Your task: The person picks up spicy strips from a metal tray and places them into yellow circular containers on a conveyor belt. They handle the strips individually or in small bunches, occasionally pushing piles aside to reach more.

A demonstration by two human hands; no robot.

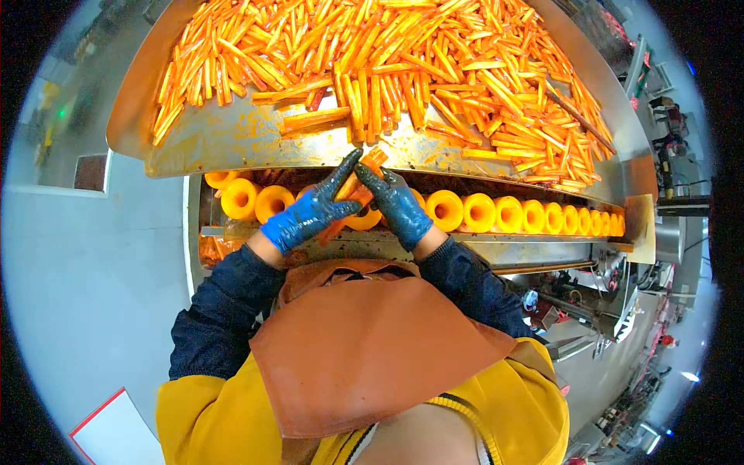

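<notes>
"What's largest from where you sit?"

"A metal tabletop [232,133] with raised sides, spread across the top of my view. A wide heap of orange sticks [372,46] covers most of it; I see bare, orange-smeared metal along the near left part."

"Below that?"

"I'm looking down on a brown apron [387,349] over yellow clothing [221,415]. A dark left sleeve [221,314] and a dark right sleeve [473,287] reach forward past it. Under the tabletop's near edge I have a row of yellow-orange hollow cylinders [508,227], running off to the right."

"Hands?"

"Gloved in blue, darkened at the fingers. The left hand [314,213] and right hand [399,208] come together in front of the row."

"State of the grip?"

"Both are closed on one small bundle of sticks [373,161], a hand on either side. I can't tell how many it holds."

"Where exactly?"

"Slanted between the hands, its upper end near the tabletop's edge."
</notes>
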